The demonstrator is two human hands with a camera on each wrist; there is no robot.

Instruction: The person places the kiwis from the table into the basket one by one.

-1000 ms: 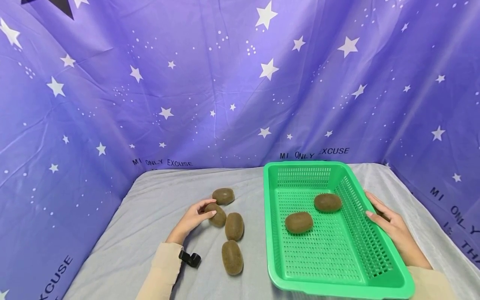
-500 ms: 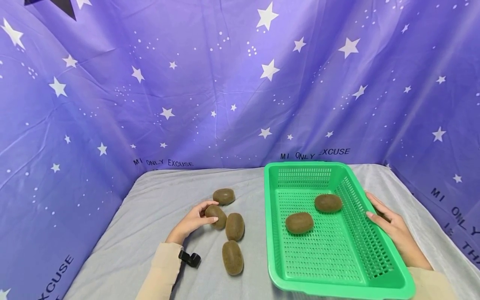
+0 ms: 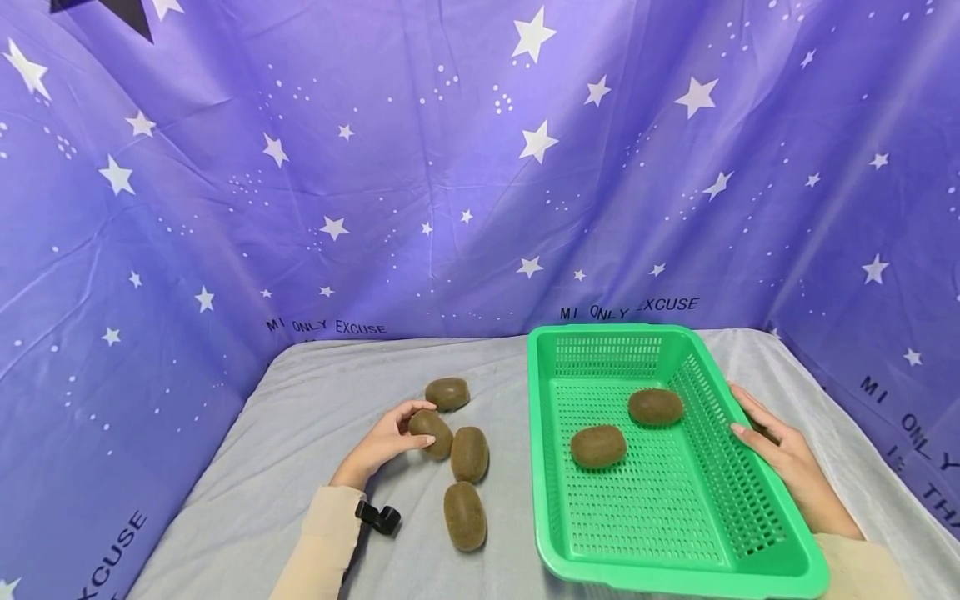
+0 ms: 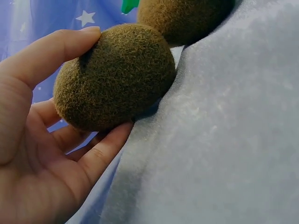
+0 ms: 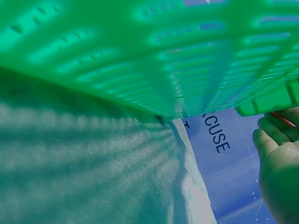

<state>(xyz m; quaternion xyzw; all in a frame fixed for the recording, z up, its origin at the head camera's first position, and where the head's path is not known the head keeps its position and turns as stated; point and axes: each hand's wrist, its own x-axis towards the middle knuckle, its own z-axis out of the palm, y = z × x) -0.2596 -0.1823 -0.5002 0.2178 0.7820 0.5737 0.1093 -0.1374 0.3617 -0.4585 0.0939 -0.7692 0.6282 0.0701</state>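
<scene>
My left hand (image 3: 382,442) pinches a brown fuzzy kiwi (image 3: 431,434) between thumb and fingers. In the left wrist view the thumb lies along one side of this kiwi (image 4: 117,77) and the fingers support the other. Close around it on the cloth are a kiwi behind (image 3: 447,393), one to its right (image 3: 469,454) and one nearer me (image 3: 465,517). At the right stands a green plastic basket (image 3: 534,467) with two kiwis (image 3: 598,447) inside, apart from each other. My right hand (image 3: 791,462) holds its right rim, fingers under the edge in the right wrist view.
A grey cloth (image 3: 300,417) covers the table. Purple star-printed curtains (image 3: 420,167) close off the back and both sides. A black wrist device (image 3: 381,518) sits at my left cuff. The basket's slotted wall (image 5: 187,79) fills much of the right wrist view.
My left fingers have moved slightly forward around the kiwi, and it has turned a little between them. The right hand and basket stay put.
</scene>
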